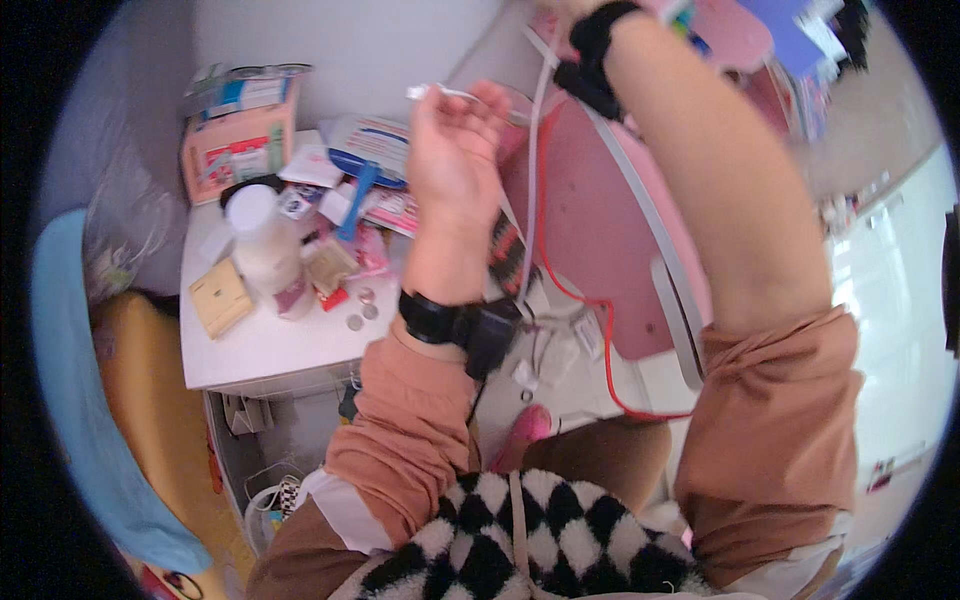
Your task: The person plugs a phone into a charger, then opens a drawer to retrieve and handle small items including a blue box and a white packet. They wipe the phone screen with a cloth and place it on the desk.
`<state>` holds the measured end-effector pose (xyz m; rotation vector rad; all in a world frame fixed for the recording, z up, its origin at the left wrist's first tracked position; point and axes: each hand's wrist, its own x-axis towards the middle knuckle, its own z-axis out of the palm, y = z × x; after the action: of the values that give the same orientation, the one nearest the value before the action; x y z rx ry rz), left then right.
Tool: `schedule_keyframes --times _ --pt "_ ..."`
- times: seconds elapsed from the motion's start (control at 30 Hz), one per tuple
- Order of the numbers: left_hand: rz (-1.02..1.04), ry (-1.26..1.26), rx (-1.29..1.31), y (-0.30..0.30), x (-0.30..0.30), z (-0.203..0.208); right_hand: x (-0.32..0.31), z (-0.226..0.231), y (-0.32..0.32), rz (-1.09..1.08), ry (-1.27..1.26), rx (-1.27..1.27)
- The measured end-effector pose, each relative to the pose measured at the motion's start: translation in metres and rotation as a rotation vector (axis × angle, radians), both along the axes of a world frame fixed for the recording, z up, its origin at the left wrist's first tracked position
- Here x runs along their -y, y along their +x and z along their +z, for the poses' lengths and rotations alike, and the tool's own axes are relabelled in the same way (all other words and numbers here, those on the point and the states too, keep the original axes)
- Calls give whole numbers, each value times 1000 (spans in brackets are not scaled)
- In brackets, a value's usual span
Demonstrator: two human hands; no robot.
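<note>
My left hand (462,150) is raised over the right edge of a white cabinet top, palm up with fingers curled. It holds a white cable (455,93) whose small white connector sticks out past the thumb. My right hand (572,8) reaches to the top edge of the picture beside a pink desk panel (590,200); its fingers are cut off, so what it touches is hidden. Close under it hangs a pale pinkish cable (533,170), running down between my arms. A red cable (606,350) curves along the panel.
On the white cabinet top (225,360) stand a white bottle (265,250), a cream square case (221,298), a pink box (240,145), several coins and packets. A blue-covered chair (75,370) is at left. Below, a pink slipper (530,425) shows near my legs.
</note>
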<state>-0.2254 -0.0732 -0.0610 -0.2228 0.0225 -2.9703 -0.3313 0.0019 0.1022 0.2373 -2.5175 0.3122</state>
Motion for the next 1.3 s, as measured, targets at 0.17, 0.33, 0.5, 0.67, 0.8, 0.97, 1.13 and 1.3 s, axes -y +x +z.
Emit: schedule_keyframes --times 0.17,0.33,0.5,0.67,0.8,0.97,1.13,1.3 --pt "-10 -156 7 -8 -10 -7 1 76 174 73 81 388" --pt "-46 -362 -14 -7 -22 -9 -66 109 305 216 153 235" --pt "56 -788 -90 6 -29 -12 -146 89 366 197 -64 82" --pt "203 -1158 7 18 -41 -22 -217 3 349 42 -495 66" --pt "294 -1432 44 27 -54 -32 -237 -49 329 -96 -452 35" --pt "371 -1560 11 47 -73 -35 -246 -47 326 176 -195 70" --pt "437 -1586 -1 81 -81 -10 -262 -35 335 169 -102 331" --pt "522 -1465 -139 112 -90 39 -277 -34 337 177 -389 449"
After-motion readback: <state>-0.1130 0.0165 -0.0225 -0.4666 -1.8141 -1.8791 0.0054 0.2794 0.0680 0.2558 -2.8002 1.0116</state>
